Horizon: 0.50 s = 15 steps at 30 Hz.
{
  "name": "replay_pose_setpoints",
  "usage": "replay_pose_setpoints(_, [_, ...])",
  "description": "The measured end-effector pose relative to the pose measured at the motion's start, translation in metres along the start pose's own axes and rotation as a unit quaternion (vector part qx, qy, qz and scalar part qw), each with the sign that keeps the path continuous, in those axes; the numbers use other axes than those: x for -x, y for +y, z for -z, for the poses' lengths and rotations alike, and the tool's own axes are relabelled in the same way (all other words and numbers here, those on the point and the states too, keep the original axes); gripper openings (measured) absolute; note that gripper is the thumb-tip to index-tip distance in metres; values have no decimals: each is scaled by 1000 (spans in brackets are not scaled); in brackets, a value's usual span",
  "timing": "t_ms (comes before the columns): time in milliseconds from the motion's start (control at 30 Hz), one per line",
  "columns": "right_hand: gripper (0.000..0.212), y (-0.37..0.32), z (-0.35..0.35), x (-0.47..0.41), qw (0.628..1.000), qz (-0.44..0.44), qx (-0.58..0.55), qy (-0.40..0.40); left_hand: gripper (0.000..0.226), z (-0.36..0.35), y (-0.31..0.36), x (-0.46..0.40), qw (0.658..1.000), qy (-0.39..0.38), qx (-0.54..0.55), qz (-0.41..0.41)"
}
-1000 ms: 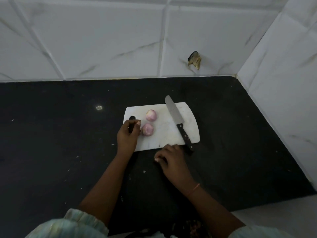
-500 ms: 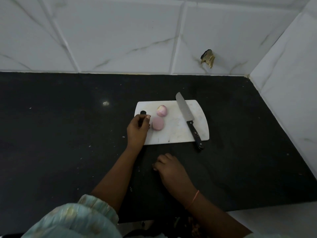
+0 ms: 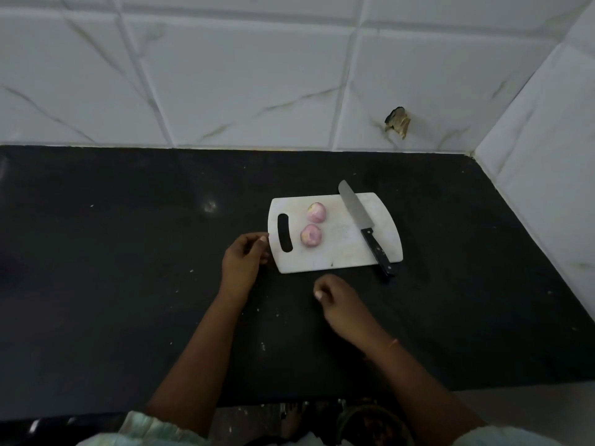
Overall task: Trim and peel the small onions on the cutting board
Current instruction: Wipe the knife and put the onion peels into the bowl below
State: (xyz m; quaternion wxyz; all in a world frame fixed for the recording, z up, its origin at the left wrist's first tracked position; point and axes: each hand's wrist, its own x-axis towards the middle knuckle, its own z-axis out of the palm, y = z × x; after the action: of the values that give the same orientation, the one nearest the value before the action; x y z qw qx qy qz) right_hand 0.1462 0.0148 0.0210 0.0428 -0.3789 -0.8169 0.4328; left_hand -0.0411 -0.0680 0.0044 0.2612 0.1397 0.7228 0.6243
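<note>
Black counter [image 3: 128, 284] under white marbled tiles [image 3: 241, 75] — a white board [image 3: 341, 255] lies on it with two onions [image 3: 311, 235] near its slotted end and a knife [image 3: 362, 220] laid across the right side. Left hand [image 3: 243, 263] sits just beside the board's left edge, fingers loosely curled, holding nothing. Right hand [image 3: 341, 304] rests near the board's front edge — fingers curled under, empty.

pale green sleeves w/ faint print [image 3: 151, 428], bare forearms; thin orange wrist thread [image 3: 393, 342], 2 hands
</note>
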Motion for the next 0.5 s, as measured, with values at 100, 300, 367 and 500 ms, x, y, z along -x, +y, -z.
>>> replay_pose_setpoints(100, [10, 4, 12, 4, 954, -87, -288, 17, 14, 23, 3, 4, 998, -17, -55, 7])
replay_pose_setpoints(300, [14, 9, 2, 15, 852, -146, -499, 69, 17, 51, 5, 32, 993, 24, -119, 10])
replay_pose_setpoints(367, [13, 10, -7, 22, 883, -123, -448, 75, 19, 58, -1, 44, 987, -6, -161, 1])
replay_pose_setpoints(500, [17, 9, -41, 39, 969, 12, -244, 40, 21, 65, -19, 69, 980, -46, -194, -4])
